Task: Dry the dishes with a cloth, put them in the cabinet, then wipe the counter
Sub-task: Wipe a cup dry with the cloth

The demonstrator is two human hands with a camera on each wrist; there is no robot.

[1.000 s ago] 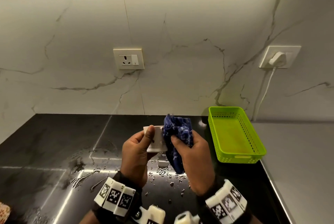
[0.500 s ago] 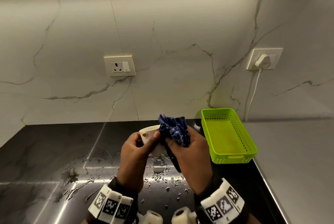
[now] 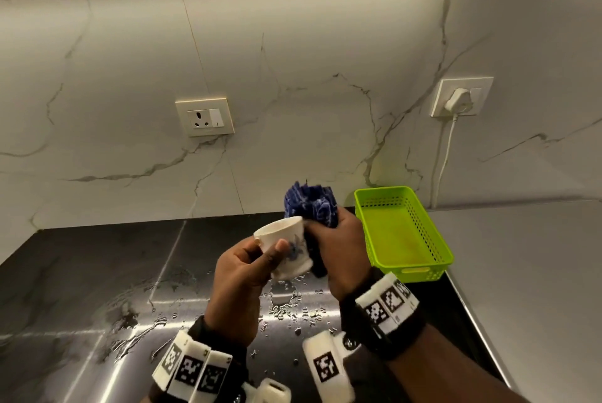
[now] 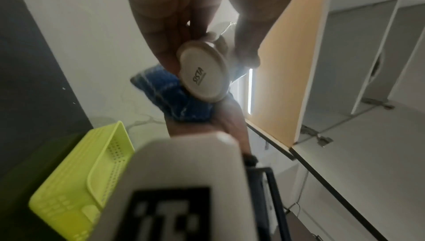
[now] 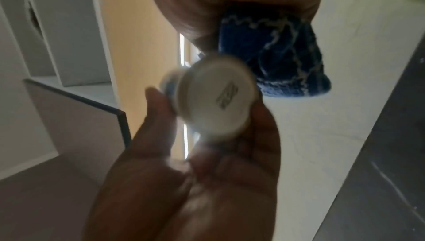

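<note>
- One black stone counter across the lower half of the head view, wet, with puddles and scattered water droplets directly below the hands.
- Pale marble backsplash behind, carrying a wall socket with switch at centre and a second socket with a white plug and cord to the right.
- Lime-green perforated plastic basket on the counter at the right, just beside the right hand, apart from it; seen too from the left wrist.
- Left hand raised above the wet patch, fingers and thumb curled round a small white cup; thumb across the near side of the cup wall.
- Right hand just right of the cup, fingers closed round a bunched blue cloth.
- Blue cloth with white stitched lines, pressed against the right side of the cup, a tuft above the rim; bunched beside the cup base in both wrist views.
- White cup with a blue floral print, tilted, mouth up and toward the left, held in the air between the two hands; flat base with printed lettering facing the wrist cameras, blurred from the right wrist.
</note>
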